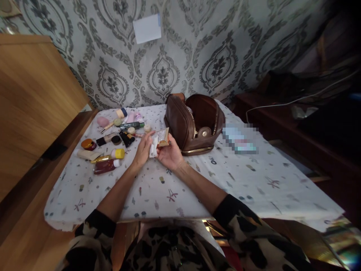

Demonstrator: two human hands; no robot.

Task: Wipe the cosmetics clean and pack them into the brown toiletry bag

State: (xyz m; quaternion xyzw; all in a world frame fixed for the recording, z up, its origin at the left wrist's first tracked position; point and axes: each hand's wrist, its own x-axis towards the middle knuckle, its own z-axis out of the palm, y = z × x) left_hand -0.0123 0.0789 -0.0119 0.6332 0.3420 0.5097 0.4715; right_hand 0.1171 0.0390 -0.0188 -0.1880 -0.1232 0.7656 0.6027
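The left hand is curled around a crumpled white tissue, and the right hand cups a small box from below, its fingers bent against the box's edge. The hands are close together above the table, the tissue just beside the box. Next to the right hand is a brown bag, unzipped and gaping. On the person's left lie a red bottle with a white cap, a yellow-capped tube, an orange-lidded jar and a pink sponge. A white paper is on the patterned wall.
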